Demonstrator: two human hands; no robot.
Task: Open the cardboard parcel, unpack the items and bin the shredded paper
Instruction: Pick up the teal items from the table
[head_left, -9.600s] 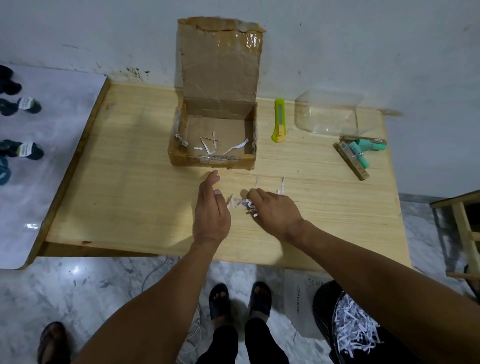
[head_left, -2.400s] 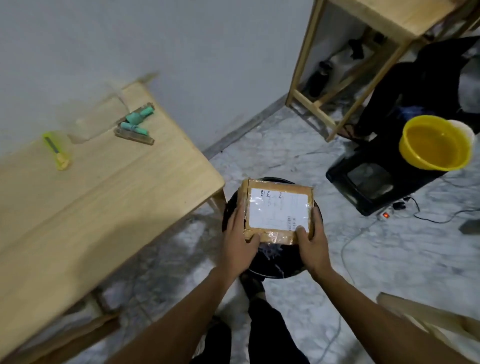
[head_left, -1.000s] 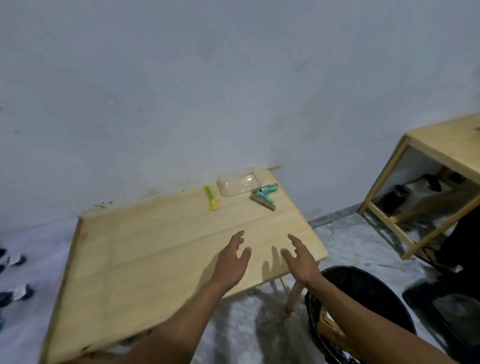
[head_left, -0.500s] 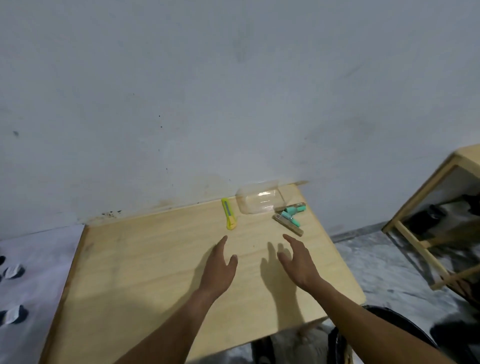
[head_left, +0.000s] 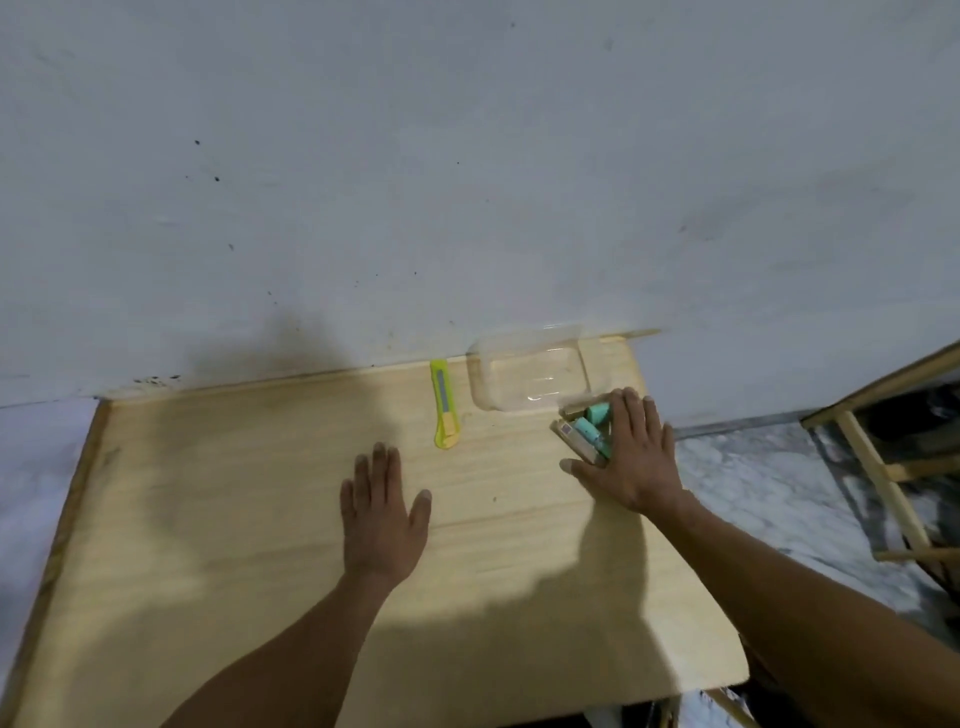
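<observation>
My left hand (head_left: 382, 514) lies flat on the wooden table (head_left: 208, 519), fingers straight, holding nothing. My right hand (head_left: 631, 457) reaches to the table's far right and covers the unpacked items (head_left: 584, 434), teal tubes and a brown stick; its fingers lie over them and its thumb is spread on the wood. A clear plastic container (head_left: 530, 376) stands just behind them against the wall. The yellow box cutter (head_left: 444, 410) lies between the two hands, further back. The cardboard parcel and the bin are out of view.
A grey wall rises right behind the table. A white sheet (head_left: 31, 467) lies to the left of the table. On the right, marble floor and a wooden frame (head_left: 883, 467) stand close to the table's edge.
The parcel went into the bin earlier. Since half a second ago my right hand has moved right onto the teal items, and my left hand has settled flat on the wood.
</observation>
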